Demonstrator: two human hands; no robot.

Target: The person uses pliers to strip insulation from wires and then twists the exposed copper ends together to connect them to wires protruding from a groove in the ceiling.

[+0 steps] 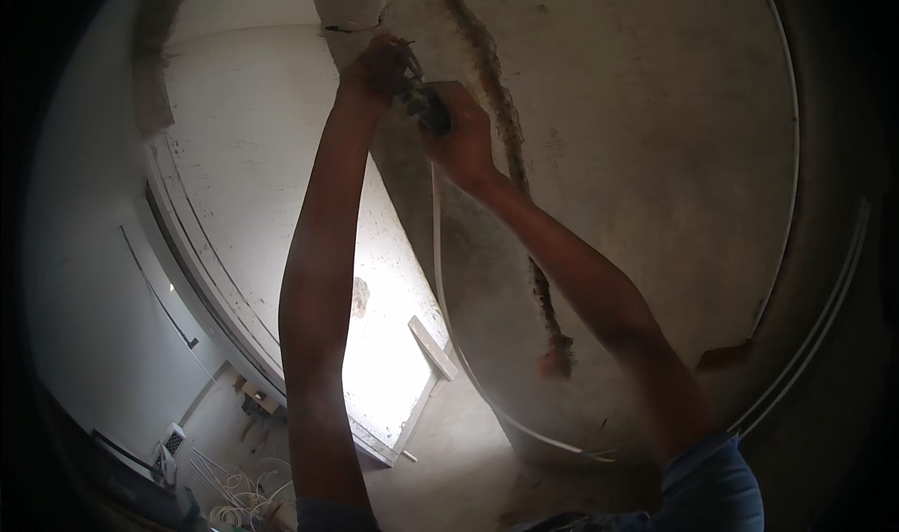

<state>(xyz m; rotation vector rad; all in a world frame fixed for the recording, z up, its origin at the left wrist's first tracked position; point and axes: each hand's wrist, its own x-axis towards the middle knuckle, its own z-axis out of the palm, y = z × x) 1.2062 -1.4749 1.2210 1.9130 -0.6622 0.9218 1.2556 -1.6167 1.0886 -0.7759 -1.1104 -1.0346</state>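
Observation:
Both my arms reach up toward a bare plastered wall [646, 157]. My right hand [464, 134] is closed around a dark-handled hand tool [426, 108] that looks like pliers; its jaws are too dim to make out. Close beside it on the left, my left hand [373, 71] is closed, its fingers pinched round thin wire [409, 56] at the tool's upper end. Above the left hand another dark wire [354, 30] sticks out from the wall. A white cable [437, 223] hangs down below my right hand and curves along the wall's foot.
A rough chased groove [496, 82] runs down the wall to a reddish box recess [555, 359]. Another recess [726, 355] is at the right. A brightly lit pale panel [403, 345] stands left, with a wood strip [433, 348]. Coiled white cable [239, 504] lies on the floor.

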